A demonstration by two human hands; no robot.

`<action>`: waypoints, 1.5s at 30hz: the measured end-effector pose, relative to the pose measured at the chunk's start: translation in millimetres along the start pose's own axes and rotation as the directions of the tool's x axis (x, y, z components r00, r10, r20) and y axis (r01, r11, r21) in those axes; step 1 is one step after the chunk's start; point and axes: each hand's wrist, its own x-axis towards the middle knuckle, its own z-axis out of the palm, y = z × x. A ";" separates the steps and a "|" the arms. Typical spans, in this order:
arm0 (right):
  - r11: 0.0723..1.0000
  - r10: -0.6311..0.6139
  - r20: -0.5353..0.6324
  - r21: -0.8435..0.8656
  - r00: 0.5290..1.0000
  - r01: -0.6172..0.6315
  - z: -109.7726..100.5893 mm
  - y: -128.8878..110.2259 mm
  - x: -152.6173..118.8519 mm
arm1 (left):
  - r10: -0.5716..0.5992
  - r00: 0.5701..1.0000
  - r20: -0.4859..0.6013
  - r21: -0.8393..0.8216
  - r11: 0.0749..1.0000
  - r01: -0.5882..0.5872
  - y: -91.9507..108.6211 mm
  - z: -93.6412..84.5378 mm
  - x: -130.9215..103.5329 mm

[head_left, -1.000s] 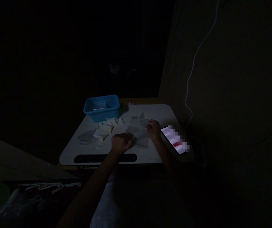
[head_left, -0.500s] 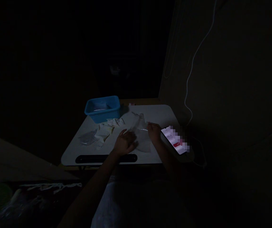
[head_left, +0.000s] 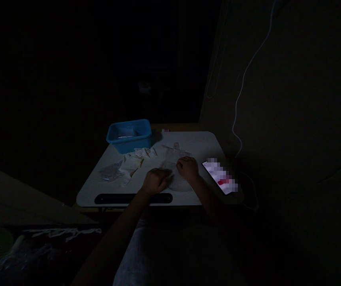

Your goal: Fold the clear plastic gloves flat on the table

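Note:
A thin, see-through disposable plastic glove (head_left: 174,153) lies spread on the white folding table (head_left: 198,141), its finger-like ends pointing away from me. My left hand (head_left: 156,181) is closed at the glove's left edge, fingers curled down on the film. Over the glove's right side, my right hand (head_left: 187,168) is closed too, its fingertips pinching the plastic. Dim light hides the exact grip of both. Left of my hands are crumpled whitish pieces (head_left: 131,163) and a clear plastic wrapper (head_left: 110,171).
A blue plastic basket (head_left: 133,145) stands at the back left of the table. To the right lies a lit phone (head_left: 219,176). A black slot strip (head_left: 133,199) runs along the front edge. One white cable (head_left: 241,85) hangs down the right wall.
My right hand has moved left and inward over the plastic. The film, lifted and creased before, now lies flatter with its finger shapes spread. My left hand's fingers have curled in.

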 end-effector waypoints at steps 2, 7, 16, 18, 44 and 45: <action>0.998 0.053 -0.063 -0.037 0.997 -0.055 0.5 0.3 1.3 | 0.004 1.000 -0.001 -0.037 0.999 -0.004 -0.7 0.1 -1.5; 0.995 0.078 -0.091 -0.062 0.993 -0.084 1.5 2.5 1.7 | -0.052 0.997 -0.050 -0.173 0.984 0.043 -4.3 3.2 -5.7; 0.994 0.106 0.009 -0.032 0.994 -0.106 5.0 3.3 2.4 | -0.232 0.961 -0.149 -0.175 0.963 0.205 -13.8 7.0 7.8; 0.993 0.119 0.002 -0.026 0.993 -0.119 5.0 3.7 3.2 | -0.172 0.981 -0.087 -0.131 0.978 0.160 -19.5 8.3 15.8; 0.987 0.130 -0.292 0.126 0.947 -0.096 5.4 14.8 -3.3 | -0.443 0.884 0.151 0.397 0.846 0.356 -19.1 21.8 28.2; 0.980 0.151 -0.341 0.172 0.928 -0.096 5.8 17.5 -5.2 | -0.451 0.879 0.156 0.404 0.841 0.360 -19.0 21.4 28.3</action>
